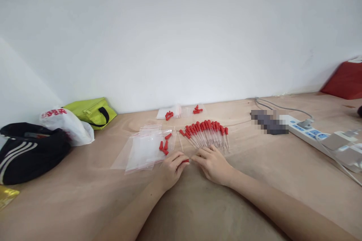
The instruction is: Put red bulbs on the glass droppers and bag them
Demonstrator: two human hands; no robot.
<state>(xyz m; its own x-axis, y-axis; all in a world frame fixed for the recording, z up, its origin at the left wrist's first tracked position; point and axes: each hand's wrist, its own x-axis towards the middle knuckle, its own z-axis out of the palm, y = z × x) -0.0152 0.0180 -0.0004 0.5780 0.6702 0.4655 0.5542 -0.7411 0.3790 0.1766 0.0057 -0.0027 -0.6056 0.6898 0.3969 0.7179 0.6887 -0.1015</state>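
My left hand (172, 169) pinches a red rubber cap (185, 160) near the table's front. Close on its right, my right hand (212, 163) has its fingertips pressed together by the cap's end; what they hold is too small to tell. Beyond my right hand lies a fan of clear thin tubes with red caps (207, 125). Several loose red caps (166, 145) rest on clear plastic bags (145, 148) left of the fan. A bare thin tube (180, 141) lies between bags and fan.
Small bags with red caps (169, 115) lie near the wall. At the left are a lime bag (93, 111), a white plastic bag (68, 126) and a black bag (34, 156). At the right are a power strip (305, 131), cables and a red bag (346, 79).
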